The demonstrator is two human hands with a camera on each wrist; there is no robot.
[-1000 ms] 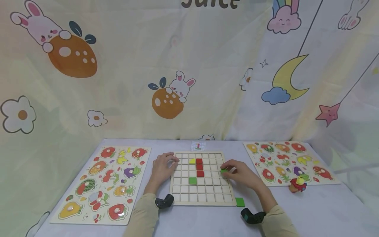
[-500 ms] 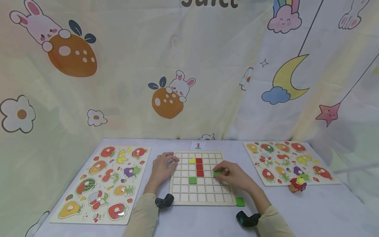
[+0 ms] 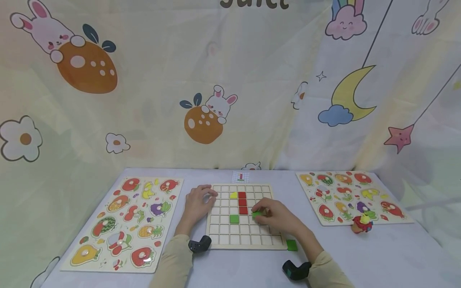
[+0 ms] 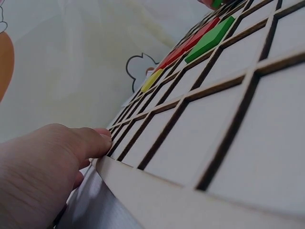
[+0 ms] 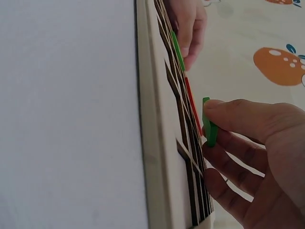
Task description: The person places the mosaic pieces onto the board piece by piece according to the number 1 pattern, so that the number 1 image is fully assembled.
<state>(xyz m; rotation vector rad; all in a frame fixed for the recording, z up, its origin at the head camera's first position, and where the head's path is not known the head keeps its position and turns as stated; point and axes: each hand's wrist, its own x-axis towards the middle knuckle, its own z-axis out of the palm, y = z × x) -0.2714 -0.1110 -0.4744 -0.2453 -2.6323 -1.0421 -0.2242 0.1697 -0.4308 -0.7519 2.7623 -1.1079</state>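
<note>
A wooden grid board [image 3: 223, 239] lies flat on the table, divided into square cells. My left hand [image 3: 197, 204] grips its left rim at the upper corner; in the left wrist view the thumb lies on the frame, with other fingers partly hidden lower down. Between thumb and fingers my right hand [image 3: 277, 214] pinches a green square tile [image 5: 209, 121], held tilted close over the right half of the board. In the cells sit a column of red squares [image 3: 243, 203], a yellow tile [image 3: 234, 195] beside its top, and another green square [image 3: 234, 219] lower left.
Another green tile [image 3: 292, 245] lies off the board's lower right corner. A small pattern card [image 3: 241, 177] is behind the board. Fruit puzzle boards stand left [image 3: 122, 224] and right [image 3: 349, 196], with a small colourful figurine [image 3: 361, 224] at the right one's front edge.
My right hand has moved left from the board's right edge toward the red column, carrying the green tile. My left hand has stayed at the left rim.
</note>
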